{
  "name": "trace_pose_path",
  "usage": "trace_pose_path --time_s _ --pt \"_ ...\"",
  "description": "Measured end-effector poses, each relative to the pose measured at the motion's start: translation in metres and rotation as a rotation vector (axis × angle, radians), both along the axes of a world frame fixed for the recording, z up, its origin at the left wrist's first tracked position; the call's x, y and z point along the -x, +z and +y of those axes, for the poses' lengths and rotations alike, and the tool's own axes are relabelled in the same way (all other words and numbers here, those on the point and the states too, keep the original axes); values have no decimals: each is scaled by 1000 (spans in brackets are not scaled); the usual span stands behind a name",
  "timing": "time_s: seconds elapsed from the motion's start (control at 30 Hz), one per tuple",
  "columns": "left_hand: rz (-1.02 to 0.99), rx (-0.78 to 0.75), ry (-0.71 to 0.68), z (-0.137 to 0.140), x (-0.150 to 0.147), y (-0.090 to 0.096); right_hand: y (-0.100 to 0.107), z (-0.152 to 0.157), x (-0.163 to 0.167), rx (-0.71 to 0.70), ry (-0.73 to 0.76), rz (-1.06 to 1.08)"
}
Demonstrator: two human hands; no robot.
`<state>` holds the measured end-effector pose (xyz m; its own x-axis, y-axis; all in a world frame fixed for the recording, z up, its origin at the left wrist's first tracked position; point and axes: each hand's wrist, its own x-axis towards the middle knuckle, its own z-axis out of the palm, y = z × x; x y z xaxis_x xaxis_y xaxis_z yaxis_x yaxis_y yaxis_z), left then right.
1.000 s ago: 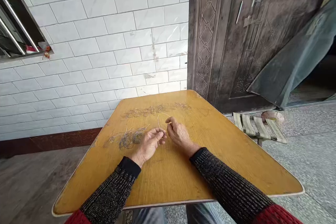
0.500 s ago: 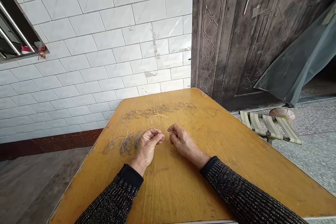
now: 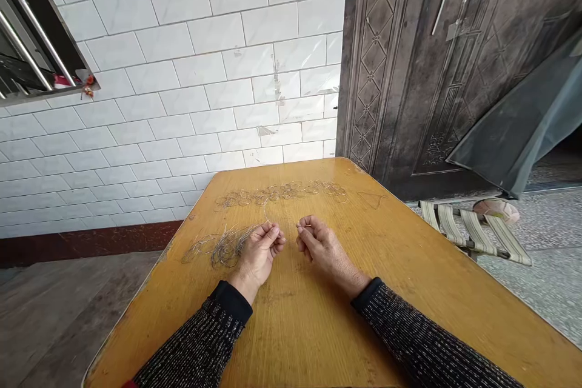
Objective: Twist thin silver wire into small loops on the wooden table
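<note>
Thumb and fingers of my left hand are pinched on a thin wire, which rises in a curve above the fingertips. My right hand is closed in a pinch a short gap to the right. A fine pale bit of wire shows at its fingertips; whether it is the same piece I cannot tell. Just left of my left hand lies a tangled bundle of thin wire, partly hidden by that hand. Farther back, a row of small wire coils stretches across the wooden table.
A loose bent wire lies at the table's right side. White wall tiles stand behind the table. To the right are a dark carved door, a hanging grey curtain and a strapped folding stool on the floor.
The camera view has shifted slightly, so the scene sits a little lower and farther right. Both hands keep their pinch, with the fingers moving slightly; the wire above the left hand has changed its curve.
</note>
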<state>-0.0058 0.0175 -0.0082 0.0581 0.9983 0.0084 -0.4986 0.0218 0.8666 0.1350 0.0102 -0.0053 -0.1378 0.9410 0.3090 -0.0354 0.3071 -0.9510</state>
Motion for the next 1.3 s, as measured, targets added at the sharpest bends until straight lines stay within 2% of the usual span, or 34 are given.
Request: trace_pose_path --time_s 0.27,0.5,0.97,1.1,1.3 --pt "-33 14 -132 -4 0 1 1 4 -3 33 27 110" --pt "-104 25 -148 -5 1 2 2 4 -3 62 99 147" --pt "121 -21 -264 -11 2 4 -1 4 0 78 43 46" --pt "197 -49 -237 -12 0 4 -3 5 -1 64 32 14" --pt "384 -116 -101 -12 -3 3 -3 4 -2 62 22 -14"
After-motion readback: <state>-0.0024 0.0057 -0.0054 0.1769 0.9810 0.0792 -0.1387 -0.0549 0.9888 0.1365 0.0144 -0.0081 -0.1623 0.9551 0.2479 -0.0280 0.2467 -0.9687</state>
